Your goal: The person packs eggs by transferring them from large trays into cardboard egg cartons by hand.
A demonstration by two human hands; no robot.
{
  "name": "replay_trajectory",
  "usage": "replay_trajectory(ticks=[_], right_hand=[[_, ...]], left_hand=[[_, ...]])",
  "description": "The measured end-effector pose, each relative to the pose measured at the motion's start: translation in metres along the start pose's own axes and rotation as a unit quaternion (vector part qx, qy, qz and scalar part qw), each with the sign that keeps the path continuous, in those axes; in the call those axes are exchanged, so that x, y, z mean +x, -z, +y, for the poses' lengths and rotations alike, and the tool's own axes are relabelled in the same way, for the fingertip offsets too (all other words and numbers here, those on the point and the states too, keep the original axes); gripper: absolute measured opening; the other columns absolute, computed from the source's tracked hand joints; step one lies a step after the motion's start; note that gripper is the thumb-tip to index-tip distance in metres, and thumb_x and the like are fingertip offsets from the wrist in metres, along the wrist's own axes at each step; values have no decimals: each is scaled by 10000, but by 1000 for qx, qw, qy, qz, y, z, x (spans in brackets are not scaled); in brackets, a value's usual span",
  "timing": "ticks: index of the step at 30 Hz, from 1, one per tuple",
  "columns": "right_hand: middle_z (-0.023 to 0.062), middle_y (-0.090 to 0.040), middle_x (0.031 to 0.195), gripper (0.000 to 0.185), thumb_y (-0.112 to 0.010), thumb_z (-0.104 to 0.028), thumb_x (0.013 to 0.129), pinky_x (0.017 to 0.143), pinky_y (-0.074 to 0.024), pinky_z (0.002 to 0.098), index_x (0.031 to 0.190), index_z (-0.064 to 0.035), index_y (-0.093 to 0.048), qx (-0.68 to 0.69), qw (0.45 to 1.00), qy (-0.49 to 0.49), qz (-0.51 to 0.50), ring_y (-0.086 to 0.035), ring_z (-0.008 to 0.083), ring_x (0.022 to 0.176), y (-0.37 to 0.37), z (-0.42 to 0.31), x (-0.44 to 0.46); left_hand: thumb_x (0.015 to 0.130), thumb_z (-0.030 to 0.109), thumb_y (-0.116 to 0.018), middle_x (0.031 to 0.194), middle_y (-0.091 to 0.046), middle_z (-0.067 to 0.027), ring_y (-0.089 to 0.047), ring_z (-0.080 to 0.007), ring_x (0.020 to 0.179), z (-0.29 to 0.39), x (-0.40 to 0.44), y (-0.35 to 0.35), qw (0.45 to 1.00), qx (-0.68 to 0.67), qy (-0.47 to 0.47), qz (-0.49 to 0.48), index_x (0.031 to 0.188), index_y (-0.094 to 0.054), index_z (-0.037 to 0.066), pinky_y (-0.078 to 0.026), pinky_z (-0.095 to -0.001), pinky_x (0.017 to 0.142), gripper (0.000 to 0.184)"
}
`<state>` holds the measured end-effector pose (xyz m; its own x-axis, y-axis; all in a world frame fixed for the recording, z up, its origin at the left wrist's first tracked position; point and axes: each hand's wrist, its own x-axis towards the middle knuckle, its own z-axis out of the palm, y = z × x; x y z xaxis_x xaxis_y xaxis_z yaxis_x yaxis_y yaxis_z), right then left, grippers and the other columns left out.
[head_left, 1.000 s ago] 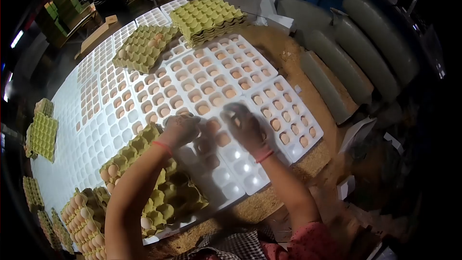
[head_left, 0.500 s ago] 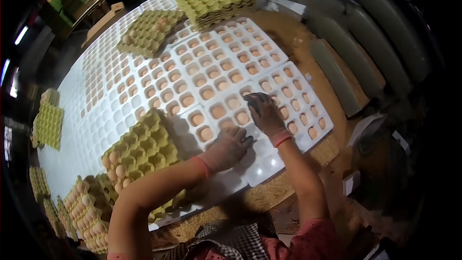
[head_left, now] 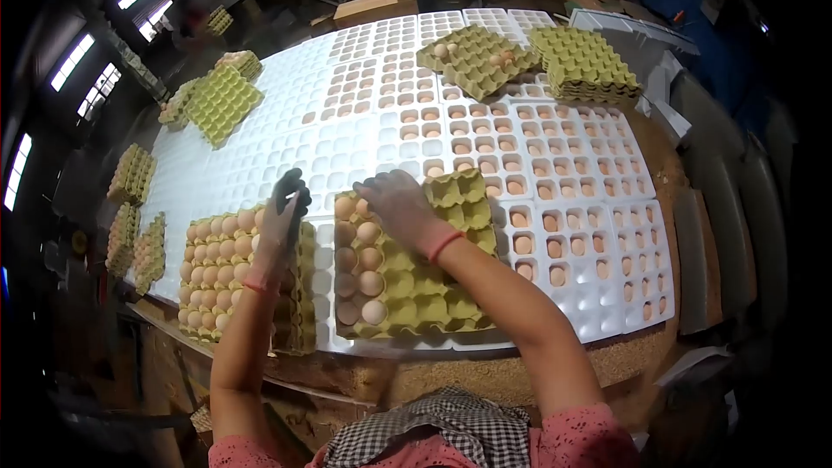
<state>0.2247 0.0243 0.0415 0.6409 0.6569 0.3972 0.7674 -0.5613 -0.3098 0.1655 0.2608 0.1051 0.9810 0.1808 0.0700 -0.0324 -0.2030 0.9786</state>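
My right hand (head_left: 399,204), gloved with a red band at the wrist, reaches over the far left part of a yellow-green egg tray (head_left: 446,299). Its fingers are spread and bent over the far eggs, and whether they touch them is unclear. Two columns of brown eggs (head_left: 371,283) fill that tray's left side; its other visible cups hold none. My left hand (head_left: 286,201), with dark fingertips, is raised beside a tray full of eggs (head_left: 212,273). Its fingers point away from me, apart, with nothing visible in them.
White foam trays (head_left: 598,290) cover the table, many pockets on the right holding eggs. A tilted egg tray (head_left: 477,61) and a stack of egg trays (head_left: 582,65) sit at the far right. More egg trays (head_left: 224,104) line the left edge. Grey curved panels (head_left: 702,243) stand on the right.
Both hands have left the foam tray at right and moved left to the egg trays. The view has turned left, bringing the full egg tray into clearer sight.
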Motion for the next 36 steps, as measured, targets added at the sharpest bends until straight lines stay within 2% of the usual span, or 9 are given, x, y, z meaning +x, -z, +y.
replay_trajectory(ticks=[2, 7, 16, 20, 22, 24, 26, 32, 36], right_hand=[[165, -601, 1305, 425, -506, -284, 973, 1130, -285, 463, 1360, -110, -524, -62, 976, -28, -207, -509, 309, 1265, -5, -12, 28], [160, -664, 1101, 339, -611, -324, 901, 896, -509, 389, 1151, -102, -663, 367, 907, -196, 65, -643, 321, 1028, -10, 13, 27], [188, -649, 1152, 424, -656, -330, 882, 843, -525, 395, 1124, 17, -616, 37, 971, -123, -200, -663, 281, 977, 8, -17, 10], [126, -644, 1040, 410, -612, -289, 912, 776, -536, 335, 1238, -42, -585, 596, 761, -255, -35, -655, 203, 889, 26, -7, -10], [163, -637, 1119, 430, -604, -354, 908, 806, -546, 392, 1274, -129, -593, 189, 976, -69, -88, -676, 272, 922, 28, -9, -14], [144, -607, 1266, 415, -542, -444, 933, 775, -515, 396, 1229, -179, -659, -58, 978, -21, -197, -657, 261, 1004, 8, -46, -16], [112, -604, 1316, 396, -446, -334, 991, 728, -441, 407, 1236, -120, -672, -225, 920, 20, -322, -566, 222, 1143, 14, -82, -7], [134, -616, 1257, 297, -529, -298, 930, 811, -501, 391, 1151, -164, -676, -115, 990, -70, -48, -605, 229, 1130, -8, -61, -50], [116, -572, 1308, 480, -719, -470, 842, 802, -574, 347, 1129, -89, -661, 144, 937, -293, 127, -700, 237, 944, 128, -46, -177]], left_hand=[[971, 135, -567, 1252, -560, -103, -605, -175, 1019, -19, -1, 3, 992, 104, -64, -8, 1415, -444, 36, -510, -301, 878, 471], [911, 182, -617, 1423, -465, -171, -560, -364, 1177, -37, 12, 10, 863, 445, -199, -134, 1470, -380, 124, -453, -439, 1000, 610], [916, 184, -589, 1263, -578, -139, -592, -285, 1127, -27, 46, -10, 767, 553, -172, -275, 1404, -486, 154, -493, -391, 950, 500], [944, 227, -605, 1124, -577, -42, -586, -147, 1016, 8, 35, 9, 975, -118, 117, -144, 1211, -603, 107, -535, -287, 824, 293], [943, 302, -630, 972, -594, -43, -599, -135, 920, 4, 39, 17, 976, -62, 141, -154, 1115, -608, 90, -531, -269, 771, 274], [914, 367, -664, 909, -636, -56, -640, -198, 749, 7, 34, 11, 934, 202, 167, -242, 1161, -603, 93, -541, -311, 714, 374], [896, 314, -653, 1044, -680, -100, -684, -296, 810, -15, 18, 5, 831, 455, -168, -271, 1280, -577, 121, -552, -398, 752, 436], [833, 267, -686, 1155, -668, -105, -673, -335, 954, -31, 0, -16, 712, 607, -221, -277, 1356, -534, 127, -538, -426, 828, 562], [777, 30, -680, 1041, -692, -116, -699, -254, 874, -4, -17, -20, 872, 396, -195, -213, 1300, -581, 64, -556, -359, 757, 534]])
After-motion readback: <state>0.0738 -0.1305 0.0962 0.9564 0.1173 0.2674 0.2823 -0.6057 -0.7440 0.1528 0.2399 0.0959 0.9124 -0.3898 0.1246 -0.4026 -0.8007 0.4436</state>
